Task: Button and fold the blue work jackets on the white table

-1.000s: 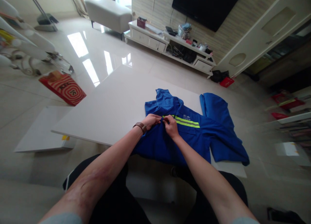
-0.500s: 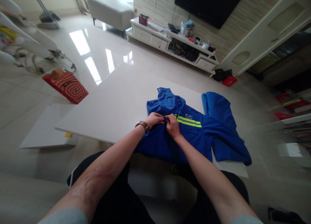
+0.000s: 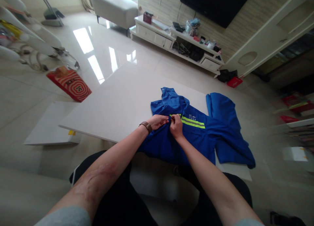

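A blue work jacket [image 3: 196,137] with a yellow-green and grey reflective stripe lies front up across the near edge of the white table. Its collar points away from me, and its lower part hangs over the edge. My left hand [image 3: 159,122], with a brown-strapped watch on the wrist, is closed with its fingertips on the front opening, level with the stripe. Close beside it, my right hand [image 3: 176,126] pinches the cloth of the same opening. The fingers hide the exact bit of fastening between them. One sleeve [image 3: 228,134] spreads to the right.
The white tabletop [image 3: 122,98] extends to the left and beyond the jacket. A red striped paper bag [image 3: 71,84] stands on the floor at the left, near a low white box [image 3: 49,128]. Farther off are a TV cabinet [image 3: 157,38] and a grey bench [image 3: 114,8].
The view has shifted slightly. My left fingers have straightened a little at the jacket front, while my right hand keeps its pinch there. The jacket lies as before.
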### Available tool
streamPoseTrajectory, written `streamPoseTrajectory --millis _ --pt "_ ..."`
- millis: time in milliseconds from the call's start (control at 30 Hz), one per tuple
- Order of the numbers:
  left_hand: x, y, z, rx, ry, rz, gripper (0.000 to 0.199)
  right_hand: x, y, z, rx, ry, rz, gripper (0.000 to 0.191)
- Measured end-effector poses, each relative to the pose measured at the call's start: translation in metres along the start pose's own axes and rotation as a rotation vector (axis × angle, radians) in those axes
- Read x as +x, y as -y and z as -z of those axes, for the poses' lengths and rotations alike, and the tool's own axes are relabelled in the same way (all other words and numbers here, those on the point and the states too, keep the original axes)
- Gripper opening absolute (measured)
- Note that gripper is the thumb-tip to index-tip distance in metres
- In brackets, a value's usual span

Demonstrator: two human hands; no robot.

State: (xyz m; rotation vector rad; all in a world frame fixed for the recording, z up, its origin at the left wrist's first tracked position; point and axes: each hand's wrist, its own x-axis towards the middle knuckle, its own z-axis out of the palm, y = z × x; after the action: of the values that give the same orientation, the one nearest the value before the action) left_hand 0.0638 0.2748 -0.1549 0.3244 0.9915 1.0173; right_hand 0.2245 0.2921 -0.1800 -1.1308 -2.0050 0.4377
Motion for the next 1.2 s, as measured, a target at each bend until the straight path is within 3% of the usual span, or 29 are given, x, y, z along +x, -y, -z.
streamPoseTrajectory --millis 300,500,667,800,1067,1200 --pt "0.000 0.003 -0.005 -0.013 -0.056 -0.010 0.013 0.000 0.007 -0.001 -0.003 -0.015 0.004 0.012" --pt "0.001 0.003 -0.003 0.019 -0.093 -0.040 0.015 0.003 0.010 -0.003 0.095 0.028 -0.113 0.005" --pt "-0.004 0.003 -0.001 0.074 -0.033 0.007 0.012 0.003 0.009 0.004 0.104 0.014 -0.070 0.007" --pt "-0.004 0.000 0.001 0.136 0.002 0.047 0.021 0.002 0.007 0.009 0.125 0.081 -0.050 0.008" --pt "0.005 0.007 0.000 0.297 -0.029 -0.110 0.023 0.000 0.004 0.006 0.319 0.072 -0.316 0.029" --pt "0.011 0.009 0.004 0.410 -0.055 -0.194 0.015 0.003 0.002 0.003 0.337 0.040 -0.384 0.029"
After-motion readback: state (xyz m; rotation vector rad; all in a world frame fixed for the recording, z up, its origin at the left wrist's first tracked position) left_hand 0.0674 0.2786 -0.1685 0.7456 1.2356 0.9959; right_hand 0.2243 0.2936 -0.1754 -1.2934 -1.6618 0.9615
